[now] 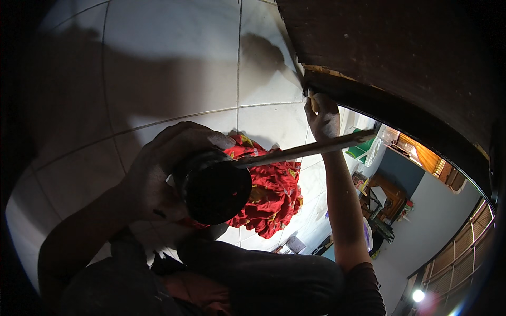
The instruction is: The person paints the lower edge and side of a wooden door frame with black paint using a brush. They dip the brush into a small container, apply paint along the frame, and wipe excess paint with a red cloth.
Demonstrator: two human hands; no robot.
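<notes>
My left hand (pixel 155 163) is wrapped round a dark, round can (pixel 219 192) whose near face is in deep shadow. From beside the can, a long thin wooden stick (pixel 311 149) slants to the right and passes in front of my right forearm. My right hand (pixel 325 118) is raised, with its fingers closed against the lower edge of a dark brown wooden panel (pixel 395 63). Something small and pale yellowish shows between those fingers, too small to name. Both hands look dusty.
A crumpled red patterned cloth (pixel 276 197) lies on the pale tiled floor (pixel 174 84) behind the can. Beyond my right arm are a green container (pixel 359 146), wooden furniture (pixel 387 195) and a grey wall (pixel 421 226). My dark-clothed knee (pixel 263 274) is below.
</notes>
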